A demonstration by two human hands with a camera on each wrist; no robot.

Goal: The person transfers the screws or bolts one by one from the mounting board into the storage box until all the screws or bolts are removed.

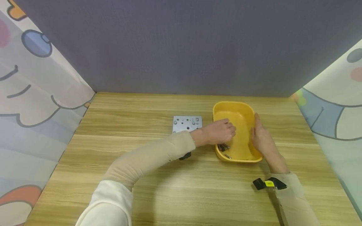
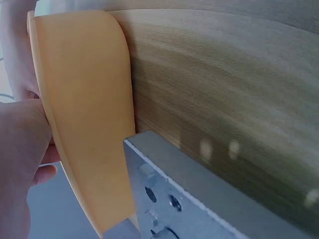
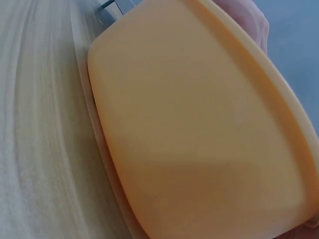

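Observation:
A yellow plastic bin [image 1: 238, 121] stands on the table, with several dark metal screws [image 1: 223, 147] and a small silver one [image 1: 227, 156] in its near left corner. My left hand [image 1: 219, 131] reaches over the bin's left rim, fingers bent down inside. I cannot tell whether those fingertips hold a screw. At the bin's right side, my right hand [image 1: 264, 141] grips the wall, thumb at the rim and fingers along the outside. Left of the bin lies a silver metal plate [image 1: 183, 121] with holes and several bolts; my left forearm covers its near part.
The wooden table [image 1: 212, 194] reaches back to a dark grey panel [image 1: 195, 47]. Cartoon-printed sheets [image 1: 36, 84] hang on both sides. A black strap with a yellow label [image 1: 269, 183] is at my right wrist. The metal plate stands close beside the bin.

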